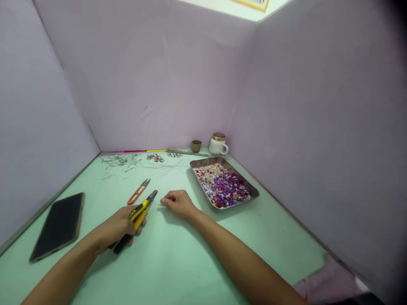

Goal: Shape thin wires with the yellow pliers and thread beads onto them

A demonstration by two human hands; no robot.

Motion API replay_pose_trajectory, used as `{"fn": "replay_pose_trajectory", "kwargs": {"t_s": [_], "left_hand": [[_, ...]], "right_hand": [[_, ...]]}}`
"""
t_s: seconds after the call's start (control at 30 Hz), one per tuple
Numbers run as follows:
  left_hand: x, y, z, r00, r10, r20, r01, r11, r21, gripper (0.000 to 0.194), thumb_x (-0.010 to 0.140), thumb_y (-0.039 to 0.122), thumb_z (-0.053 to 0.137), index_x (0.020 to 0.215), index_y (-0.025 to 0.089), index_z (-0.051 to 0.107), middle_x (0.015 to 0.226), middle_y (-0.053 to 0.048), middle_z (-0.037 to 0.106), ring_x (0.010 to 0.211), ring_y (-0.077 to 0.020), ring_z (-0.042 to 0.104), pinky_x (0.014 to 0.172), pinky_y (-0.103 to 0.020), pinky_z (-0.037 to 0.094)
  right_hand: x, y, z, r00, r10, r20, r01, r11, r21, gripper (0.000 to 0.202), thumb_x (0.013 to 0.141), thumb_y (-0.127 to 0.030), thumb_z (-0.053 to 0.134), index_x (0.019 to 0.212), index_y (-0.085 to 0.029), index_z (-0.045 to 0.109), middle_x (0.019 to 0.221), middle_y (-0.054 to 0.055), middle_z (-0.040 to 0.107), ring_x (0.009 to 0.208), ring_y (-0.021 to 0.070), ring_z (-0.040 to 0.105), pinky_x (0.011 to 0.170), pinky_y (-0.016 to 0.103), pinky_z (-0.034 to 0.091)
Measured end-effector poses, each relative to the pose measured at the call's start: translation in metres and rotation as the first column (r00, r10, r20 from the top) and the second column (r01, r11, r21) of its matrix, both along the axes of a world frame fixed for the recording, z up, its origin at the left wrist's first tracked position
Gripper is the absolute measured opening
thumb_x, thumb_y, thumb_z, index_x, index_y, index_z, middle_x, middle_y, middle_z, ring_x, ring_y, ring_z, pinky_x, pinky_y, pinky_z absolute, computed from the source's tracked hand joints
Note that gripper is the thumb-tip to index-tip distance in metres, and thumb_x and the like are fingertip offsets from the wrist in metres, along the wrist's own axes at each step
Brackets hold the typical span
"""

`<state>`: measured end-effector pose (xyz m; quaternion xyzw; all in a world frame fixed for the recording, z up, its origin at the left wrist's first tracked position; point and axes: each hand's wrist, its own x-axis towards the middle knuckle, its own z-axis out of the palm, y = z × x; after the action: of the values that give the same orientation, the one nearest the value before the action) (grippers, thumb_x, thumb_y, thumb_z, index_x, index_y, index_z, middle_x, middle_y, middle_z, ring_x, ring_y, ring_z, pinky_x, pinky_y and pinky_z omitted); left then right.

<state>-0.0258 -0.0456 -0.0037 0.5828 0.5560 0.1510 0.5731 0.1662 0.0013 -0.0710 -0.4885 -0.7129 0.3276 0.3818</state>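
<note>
Firmly within left-hand fingers (127, 221) — pliers (137, 220)

Both bare forearms reach in from the near edge and angle toward the middle. The left hand (119, 226) is curled shut in a grip, knuckles up, thumb folded over the top. The right hand (178, 203) lies palm down farther out, fingers loosely bent and fingertips pinched together, pointing left.

Green table (178, 262) with phone (59, 225), snips (138, 192), bead tray (224, 182).
</note>
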Motion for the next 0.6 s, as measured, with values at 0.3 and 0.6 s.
{"fn": "replay_pose_trajectory", "kwargs": {"t_s": [0.3,0.6], "left_hand": [[0.000,-0.001,-0.005,0.998,0.068,-0.008,-0.068,0.998,-0.012,0.026,0.046,0.011,0.043,0.070,0.018,0.049,0.056,0.000,0.053,0.050,-0.0138,0.048,0.040,-0.024,0.041],[0.001,-0.001,-0.009,0.991,0.133,-0.012,-0.134,0.991,-0.012,0.026,0.044,0.013,0.042,0.067,0.019,0.049,0.052,0.000,0.052,0.046,-0.0131,0.046,0.037,-0.022,0.038]], "right_hand": [[0.012,-0.014,-0.008,0.923,-0.184,-0.338,0.148,0.980,-0.130,0.018,0.070,-0.027,0.051,0.068,-0.013,0.063,0.050,-0.002,0.053,0.044,0.0075,0.043,0.045,0.018,0.034],[0.013,-0.020,-0.006,0.935,-0.177,-0.308,0.152,0.983,-0.106,0.015,0.068,-0.024,0.052,0.067,-0.014,0.063,0.051,-0.001,0.056,0.045,0.0083,0.044,0.045,0.019,0.035]]}}
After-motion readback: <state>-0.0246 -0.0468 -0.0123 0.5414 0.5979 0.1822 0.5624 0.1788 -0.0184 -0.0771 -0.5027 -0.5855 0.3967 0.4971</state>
